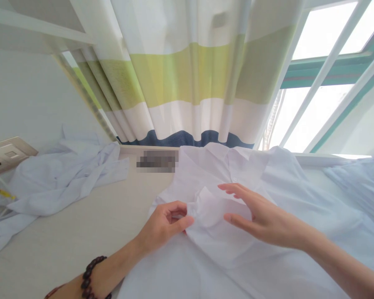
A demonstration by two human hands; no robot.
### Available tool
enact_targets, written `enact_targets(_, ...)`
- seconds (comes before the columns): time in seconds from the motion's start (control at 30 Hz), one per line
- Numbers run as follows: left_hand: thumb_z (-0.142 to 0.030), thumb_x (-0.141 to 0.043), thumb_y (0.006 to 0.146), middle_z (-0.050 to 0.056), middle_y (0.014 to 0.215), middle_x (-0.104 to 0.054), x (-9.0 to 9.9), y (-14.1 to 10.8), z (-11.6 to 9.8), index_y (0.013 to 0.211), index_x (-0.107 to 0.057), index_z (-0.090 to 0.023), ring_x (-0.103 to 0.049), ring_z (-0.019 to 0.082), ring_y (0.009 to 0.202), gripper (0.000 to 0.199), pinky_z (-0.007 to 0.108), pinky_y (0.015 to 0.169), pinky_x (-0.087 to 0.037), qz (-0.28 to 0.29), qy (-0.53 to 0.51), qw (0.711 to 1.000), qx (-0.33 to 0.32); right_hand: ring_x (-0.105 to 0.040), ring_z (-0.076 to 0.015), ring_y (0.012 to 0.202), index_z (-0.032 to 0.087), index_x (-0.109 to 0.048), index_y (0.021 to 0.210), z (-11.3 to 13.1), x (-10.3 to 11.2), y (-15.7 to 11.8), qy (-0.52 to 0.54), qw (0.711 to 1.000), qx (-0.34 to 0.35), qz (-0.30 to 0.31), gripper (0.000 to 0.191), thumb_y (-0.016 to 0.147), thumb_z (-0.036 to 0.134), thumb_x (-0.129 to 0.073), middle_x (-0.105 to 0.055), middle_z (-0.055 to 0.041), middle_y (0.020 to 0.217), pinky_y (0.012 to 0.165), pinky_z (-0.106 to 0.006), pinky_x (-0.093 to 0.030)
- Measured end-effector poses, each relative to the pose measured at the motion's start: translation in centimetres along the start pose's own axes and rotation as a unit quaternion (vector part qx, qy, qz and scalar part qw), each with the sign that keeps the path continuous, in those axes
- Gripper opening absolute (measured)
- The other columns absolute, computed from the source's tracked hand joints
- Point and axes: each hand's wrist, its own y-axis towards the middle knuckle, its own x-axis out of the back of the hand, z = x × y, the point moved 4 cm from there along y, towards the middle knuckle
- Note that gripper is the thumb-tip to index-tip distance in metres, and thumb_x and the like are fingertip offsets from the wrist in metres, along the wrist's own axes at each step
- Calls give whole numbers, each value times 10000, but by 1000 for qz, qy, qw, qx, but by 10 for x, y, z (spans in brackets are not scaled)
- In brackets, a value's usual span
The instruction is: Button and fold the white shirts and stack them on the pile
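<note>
A white button-up shirt (pixel 218 253) lies spread over the table in front of me, its collar end toward the curtain. My left hand (pixel 166 222) pinches a bunched bit of the shirt, which looks like a cuff or sleeve end, between thumb and fingers. Dark beads circle that wrist. Just right of it, my right hand (pixel 255 216) hovers over the shirt with thumb and fingers apart, holding nothing. A raised fold of white cloth stands between the two hands. A small button shows on the front placket beyond the right hand.
A crumpled white garment (pixel 68 170) lies at the left, by a wall socket (pixel 9 153) with a cable. Folded white cloth (pixel 361 187) is at the far right. A blurred-out dark item (pixel 157 161) sits near the back edge. Behind hangs a striped curtain (pixel 187 79), beside a barred window (pixel 324 74).
</note>
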Motion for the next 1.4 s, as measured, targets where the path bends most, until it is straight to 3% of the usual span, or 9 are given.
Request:
enact_targets(0.2, -338, -625, 825, 3, 769, -690, 0, -3, 1, 802, -692, -169, -604, 140, 695, 183, 212, 664, -466, -14, 39, 999, -15, -546, -216, 1118, 250, -517, 1223, 32, -24, -2, -95, 981, 137, -98, 303, 928, 227, -451, -554, -88, 1251, 904, -410, -495)
enact_targets(0.33, -299, -587, 846, -4, 740, -660, -6, -8, -3, 758, -666, -164, -588, 139, 706, 180, 201, 648, -451, 4, 54, 998, -33, -571, -185, 1027, 227, -543, 1179, 39, -38, -3, -84, 972, 194, -100, 296, 917, 135, -442, -604, -73, 1155, 882, -363, -490)
enact_targets(0.6, -233, -546, 838, -31, 621, -512, -15, -15, -12, 667, -598, -151, -451, 99, 600, 197, 183, 576, -381, -15, 177, 978, -106, -596, -174, 927, 196, -580, 978, 39, -47, 1, -52, 979, 186, -58, 167, 918, 122, -442, -652, -53, 968, 830, -319, -480)
enact_targets(0.83, -366, -524, 874, -39, 599, -462, -14, -11, -5, 687, -586, -142, -409, 91, 565, 299, 178, 511, -335, -10, 146, 988, -55, -547, -150, 679, 187, -572, 872, 38, -43, -5, -59, 954, 215, -201, 115, 904, 125, -481, -620, -25, 739, 646, -287, -419)
enact_targets(1.0, -324, -487, 891, -42, 603, -423, -15, -12, -9, 635, -536, -143, -389, 92, 592, 317, 186, 545, -330, -7, 159, 985, -74, -532, -145, 667, 186, -608, 944, 40, -49, -7, -67, 947, 245, -198, 93, 915, 169, -521, -633, -20, 750, 632, -281, -392)
enact_targets(1.23, -224, -503, 864, -10, 677, -522, -22, -18, -7, 722, -593, -140, -459, 106, 638, 188, 199, 609, -378, 22, 220, 967, -128, -514, -136, 611, 184, -597, 837, 41, -55, -3, -63, 959, 212, -177, 80, 882, 154, -539, -592, 4, 676, 613, -281, -377)
enact_targets(1.4, -194, -524, 851, 25, 707, -616, -26, -18, -9, 769, -679, -127, -515, 111, 639, 188, 195, 616, -398, 33, 238, 961, -139, -463, -127, 559, 179, -531, 725, 47, -58, -4, -102, 949, 223, -200, 118, 791, 86, -501, -536, 16, 619, 601, -278, -372)
